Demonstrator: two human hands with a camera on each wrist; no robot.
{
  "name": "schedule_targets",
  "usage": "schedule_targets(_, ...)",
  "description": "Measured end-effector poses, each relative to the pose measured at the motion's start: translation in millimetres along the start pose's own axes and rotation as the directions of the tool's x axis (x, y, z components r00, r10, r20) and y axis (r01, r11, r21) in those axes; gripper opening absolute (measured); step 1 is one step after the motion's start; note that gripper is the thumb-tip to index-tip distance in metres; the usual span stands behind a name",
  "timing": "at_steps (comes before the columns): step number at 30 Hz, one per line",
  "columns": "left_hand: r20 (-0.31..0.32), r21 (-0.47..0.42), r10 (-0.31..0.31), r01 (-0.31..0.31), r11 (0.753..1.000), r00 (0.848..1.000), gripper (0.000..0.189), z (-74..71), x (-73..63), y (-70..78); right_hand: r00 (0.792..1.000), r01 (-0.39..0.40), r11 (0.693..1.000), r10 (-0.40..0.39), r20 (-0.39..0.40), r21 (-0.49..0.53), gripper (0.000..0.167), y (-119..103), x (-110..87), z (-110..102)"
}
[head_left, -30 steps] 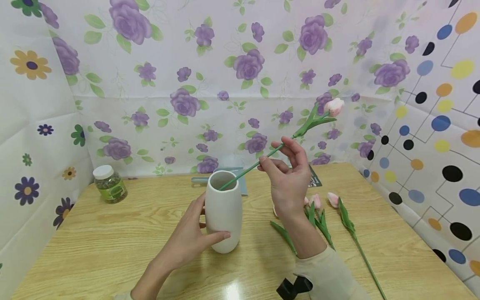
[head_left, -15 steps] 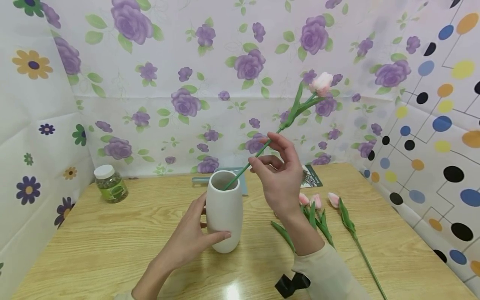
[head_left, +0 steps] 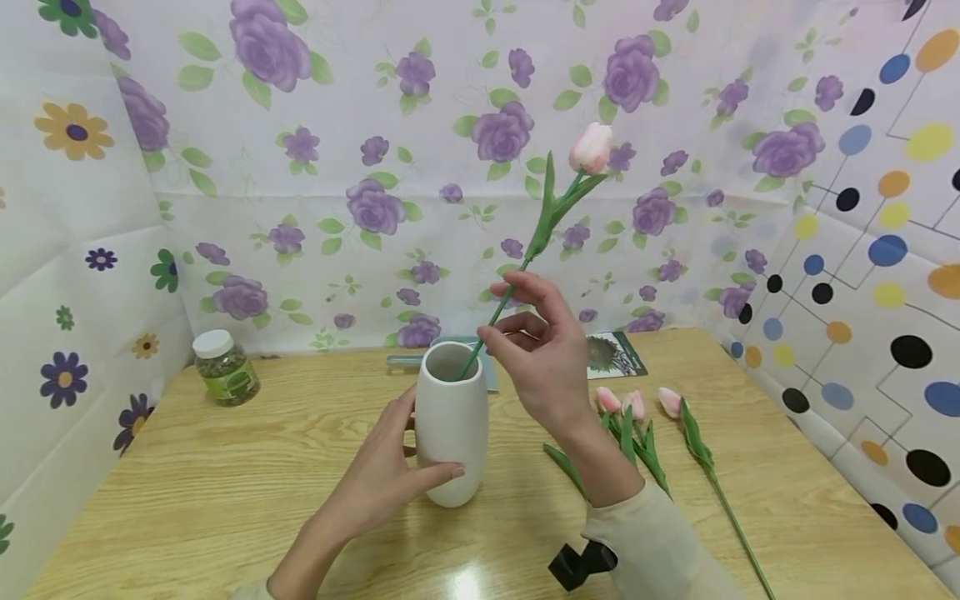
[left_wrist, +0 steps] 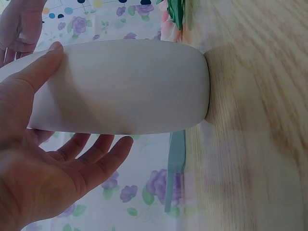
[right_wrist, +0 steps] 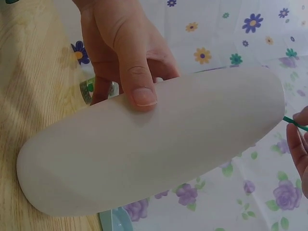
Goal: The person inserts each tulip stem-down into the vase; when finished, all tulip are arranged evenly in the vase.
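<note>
And up it swung: the pink tulip [head_left: 546, 223] had tipped steeper, its lower stem [head_left: 472, 359] inside the white vase [head_left: 452, 433], apparently better lined up for sliding down. The right hand [head_left: 543, 358] pinched the stem between thumb and fingertips; the left hand [head_left: 386, 471] gripped the vase, upright on the wooden table [head_left: 247, 475].
</note>
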State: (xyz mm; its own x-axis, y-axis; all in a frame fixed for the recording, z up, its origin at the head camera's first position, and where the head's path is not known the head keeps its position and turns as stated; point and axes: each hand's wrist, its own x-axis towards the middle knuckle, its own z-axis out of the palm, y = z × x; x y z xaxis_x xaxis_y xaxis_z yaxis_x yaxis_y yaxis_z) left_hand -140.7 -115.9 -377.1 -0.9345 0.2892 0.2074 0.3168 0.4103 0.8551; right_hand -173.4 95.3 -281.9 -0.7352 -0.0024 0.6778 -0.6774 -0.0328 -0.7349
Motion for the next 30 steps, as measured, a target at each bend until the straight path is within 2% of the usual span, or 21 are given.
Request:
schedule_targets(15,-0.008,-0.002,-0.021,0.021,1.0,1.0,0.104,0.5,-0.3,0.9,0.993,-0.028,0.992,0.041,0.107,-0.121,0.055,2.4,2.2,1.9)
schedule_targets(25,-0.01,0.003,-0.023,0.023,1.0,1.0,0.105,0.6,-0.4,0.4,0.985,-0.012,0.989,0.037,0.17,-0.144,0.052,5.4,2.6,2.7)
schedule_targets(30,-0.007,0.004,-0.023,0.023,1.0,1.0,0.105,0.6,-0.2,-0.2,0.98,-0.006,0.98,0.045,0.194,-0.2,0.049,4.8,4.1,2.5)
